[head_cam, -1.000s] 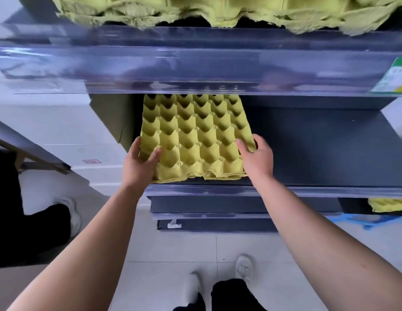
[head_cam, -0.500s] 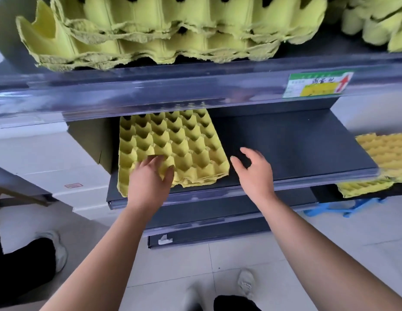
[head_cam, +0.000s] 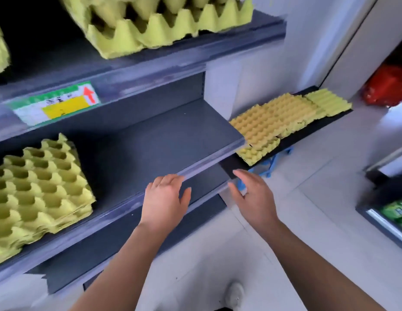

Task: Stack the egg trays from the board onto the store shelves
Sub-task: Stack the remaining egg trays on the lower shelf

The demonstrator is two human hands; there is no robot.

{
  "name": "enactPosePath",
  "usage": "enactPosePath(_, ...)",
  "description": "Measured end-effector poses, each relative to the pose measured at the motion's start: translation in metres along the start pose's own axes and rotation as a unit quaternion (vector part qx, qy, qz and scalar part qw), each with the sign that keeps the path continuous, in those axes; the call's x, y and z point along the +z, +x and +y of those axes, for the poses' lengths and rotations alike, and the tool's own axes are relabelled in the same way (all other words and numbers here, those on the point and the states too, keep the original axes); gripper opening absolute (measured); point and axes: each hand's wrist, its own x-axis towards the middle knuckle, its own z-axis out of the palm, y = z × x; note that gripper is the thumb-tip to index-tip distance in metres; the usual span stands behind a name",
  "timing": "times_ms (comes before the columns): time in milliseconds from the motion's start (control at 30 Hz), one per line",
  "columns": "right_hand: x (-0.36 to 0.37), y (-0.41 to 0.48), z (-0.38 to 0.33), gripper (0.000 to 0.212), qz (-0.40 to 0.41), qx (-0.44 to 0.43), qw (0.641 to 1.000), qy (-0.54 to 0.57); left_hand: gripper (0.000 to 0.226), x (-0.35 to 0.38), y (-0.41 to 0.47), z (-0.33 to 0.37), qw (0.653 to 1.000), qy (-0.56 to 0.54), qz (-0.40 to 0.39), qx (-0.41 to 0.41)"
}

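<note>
A stack of yellow-green egg trays lies on the left of the dark grey middle shelf. More trays sit on the shelf above. To the right, several yellow trays lie on a low black board. My left hand hovers empty with relaxed fingers over the middle shelf's front edge. My right hand is also empty, fingers spread, in front of the board's near end.
A green and yellow price label with a red arrow is on the upper shelf rail. A blue stand props the board. A red bag lies at far right, another display at right. Pale tiled floor lies below.
Both hands let go of the tray on the middle shelf and drew back to the right. The view swung right, so the board with trays is now near my right hand.
</note>
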Motion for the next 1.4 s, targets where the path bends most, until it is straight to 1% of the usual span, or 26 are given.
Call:
enactPosePath(100,-0.045,0.013,0.058,0.038,0.024,0.025,0.999,-0.026,0.027,0.037,0.033,0.066,0.999,-0.005,-0.018,0.036)
enactPosePath(200,-0.085,0.03,0.114,0.032,0.042,0.05,0.997,-0.051,0.039,0.069,0.066,0.127,0.996,-0.014,-0.051,0.075)
enactPosePath(333,-0.127,0.047,0.177,0.036,0.046,0.103,0.991,-0.071,0.046,0.106,0.103,0.193,0.991,-0.021,-0.082,0.108)
enactPosePath(567,-0.174,0.097,0.27,0.037,0.07,0.17,0.979,-0.088,0.039,0.167,0.181,0.286,0.981,-0.019,-0.099,0.163)
enactPosePath(767,-0.194,0.184,0.343,0.038,0.068,0.183,0.976,-0.1,0.033,0.216,0.28,0.341,0.975,-0.026,-0.111,0.189)
enactPosePath(867,-0.205,0.24,0.371,0.036,0.066,0.191,0.975,-0.091,0.029,0.236,0.338,0.363,0.975,-0.032,-0.133,0.173)
enactPosePath(967,-0.209,0.292,0.396,0.033,0.061,0.189,0.977,-0.083,0.043,0.252,0.387,0.379,0.978,-0.03,-0.133,0.159)
enactPosePath(1067,-0.206,0.34,0.419,0.036,0.035,0.183,0.98,-0.072,0.034,0.269,0.424,0.386,0.982,-0.035,-0.143,0.121)
enactPosePath(1133,-0.2,0.37,0.434,0.036,0.013,0.173,0.983,-0.063,0.035,0.283,0.444,0.387,0.984,-0.037,-0.143,0.098)
enactPosePath(1300,-0.173,0.446,0.478,0.035,-0.047,0.132,0.989,-0.041,0.038,0.328,0.487,0.38,0.988,-0.027,-0.153,0.007)
enactPosePath(1400,-0.152,0.493,0.509,0.038,-0.107,0.1,0.988,-0.038,0.043,0.36,0.509,0.373,0.984,-0.016,-0.163,-0.069)
